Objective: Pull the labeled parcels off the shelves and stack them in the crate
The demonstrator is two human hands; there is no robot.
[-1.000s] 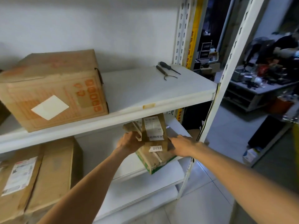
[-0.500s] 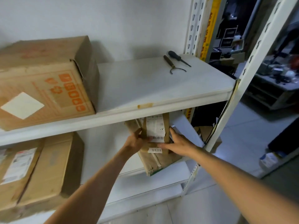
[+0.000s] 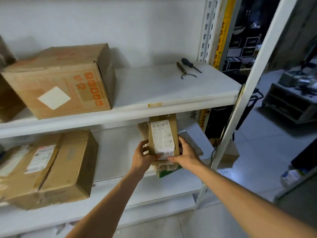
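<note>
Parcel (image 3: 163,134), brown with white printed label, clasped by left fingers (image 3: 145,146), right fingers (image 3: 182,143)

head-worn view, facing shelves (image 3: 171,93), close

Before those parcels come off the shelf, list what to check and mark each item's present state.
1. Left hand grips the labeled parcel at its left edge: ok.
2. Right hand holds its right edge: ok.
3. Shipping label faces the camera: ok.
4. Parcel's far end clear of the upper shelf: cannot tell, the shelf edge hides it.
5. Green-edged parcel underneath also supported: cannot tell.
6. Crate located: not ok, none in view.
</note>
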